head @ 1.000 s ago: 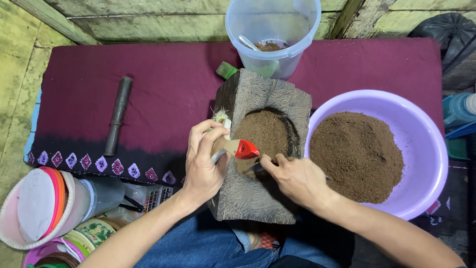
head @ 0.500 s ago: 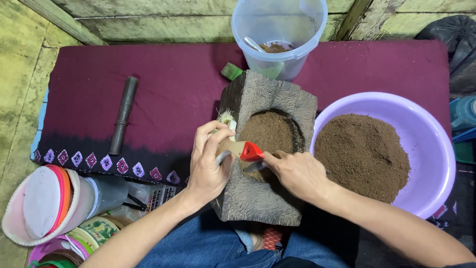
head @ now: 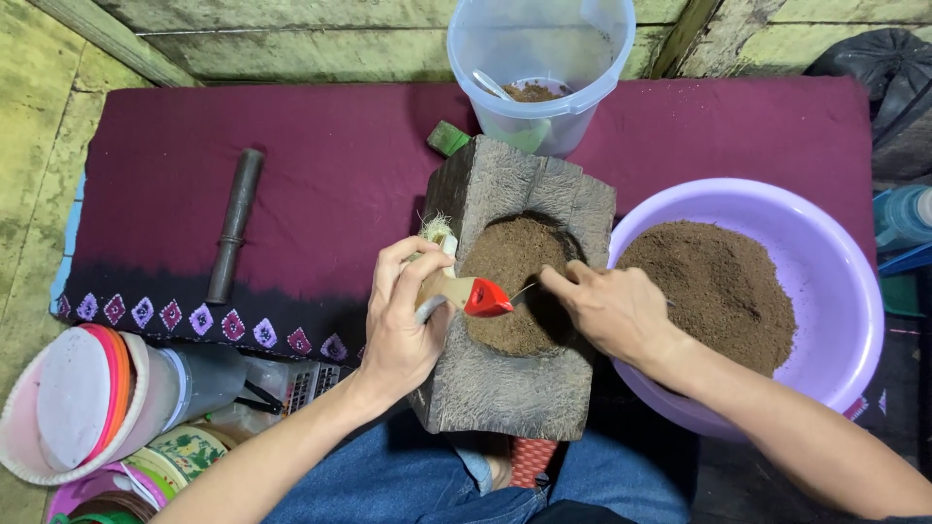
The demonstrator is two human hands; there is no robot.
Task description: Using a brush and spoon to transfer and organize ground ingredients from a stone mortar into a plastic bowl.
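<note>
head view: two hands (head: pixel 505 315), one wooden mortar (head: pixel 524 311), two tubs (head: pixel 835 262).

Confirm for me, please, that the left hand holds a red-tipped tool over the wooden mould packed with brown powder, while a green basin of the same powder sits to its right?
Not quite: the basin is purple, not green, as the head view shows. The rest stands: the left hand holds the red-tipped tool over the wooden mould, packed with brown powder, and the basin sits to its right.

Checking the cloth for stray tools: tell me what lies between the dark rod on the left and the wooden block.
In the head view, only bare maroon cloth lies between the dark rod and the wooden block; nothing else rests on that stretch.
</note>
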